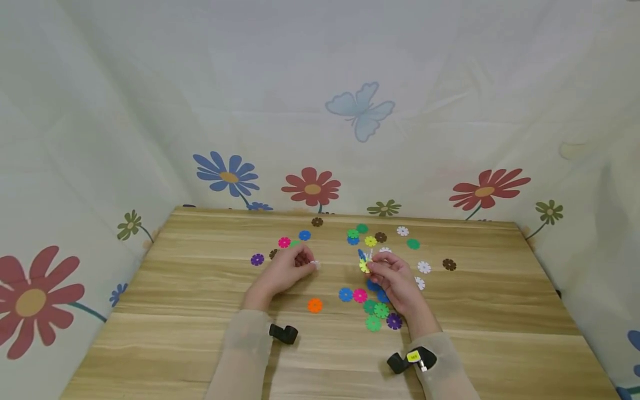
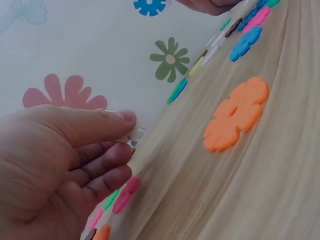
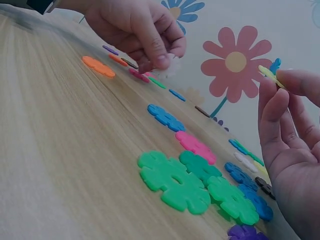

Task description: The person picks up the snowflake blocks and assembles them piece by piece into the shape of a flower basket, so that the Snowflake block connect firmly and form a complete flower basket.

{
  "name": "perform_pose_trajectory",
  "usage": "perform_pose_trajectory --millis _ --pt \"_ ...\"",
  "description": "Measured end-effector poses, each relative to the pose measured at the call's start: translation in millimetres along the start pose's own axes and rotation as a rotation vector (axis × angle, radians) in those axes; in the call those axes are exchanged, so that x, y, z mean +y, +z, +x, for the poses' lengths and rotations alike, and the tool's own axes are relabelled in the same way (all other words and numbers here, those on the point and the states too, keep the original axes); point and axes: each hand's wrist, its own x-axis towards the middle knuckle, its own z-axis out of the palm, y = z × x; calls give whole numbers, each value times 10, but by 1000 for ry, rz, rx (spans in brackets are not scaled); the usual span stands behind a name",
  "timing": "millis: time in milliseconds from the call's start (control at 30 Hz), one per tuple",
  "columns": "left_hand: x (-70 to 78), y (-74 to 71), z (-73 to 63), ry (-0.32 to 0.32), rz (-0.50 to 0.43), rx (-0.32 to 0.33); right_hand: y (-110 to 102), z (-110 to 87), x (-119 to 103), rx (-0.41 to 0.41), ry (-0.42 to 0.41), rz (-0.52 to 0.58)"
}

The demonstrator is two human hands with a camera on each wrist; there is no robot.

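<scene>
The left hand (image 1: 287, 270) pinches a white disc (image 3: 171, 67) by its edge between thumb and fingertips, above the table (image 1: 175, 311); such a grip seems chosen to leave most of the notched rim bare. The right hand (image 1: 400, 283) pinches a yellow disc (image 1: 364, 264) with thumb and fingers; a blue piece (image 1: 361, 254) stands out from it, with whitish parts alongside whose joining is too small to tell; held low on one side, the cluster probably keeps its upper slots free. Both hands are raised and apart, with the gap between them unblocked, perhaps so that each piece can be turned without brushing the others.

Around them, loose discs lie flat and scattered; an orange disc (image 1: 315, 305) sits alone on the near side, while a pink disc (image 1: 360, 295), green discs (image 1: 373, 323) and a purple disc (image 1: 394, 321) crowd near the right wrist; the right hand partly hides blue discs (image 1: 384, 295) beside it, and the left hand covers part of a green disc (image 1: 295, 243); a flowered cloth (image 1: 250, 111) hangs behind the table.
</scene>
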Motion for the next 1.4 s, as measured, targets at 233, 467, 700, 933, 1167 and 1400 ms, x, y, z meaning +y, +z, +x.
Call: perform_pose_trajectory --millis 233,467,700,933,1167,1400 --pt "149 104 48 33 -139 68 4 5 8 18 -24 14" --pt "297 264 74 69 -234 24 20 -9 3 22 -18 15" --pt "416 349 80 133 -147 45 27 -10 2 37 -18 -5" --pt "519 403 80 204 -144 44 14 1 7 24 -22 -29" --pt "551 493 88 231 -117 46 8 16 23 24 -19 -34" --pt "555 531 106 265 -103 75 18 24 33 51 -10 -42"
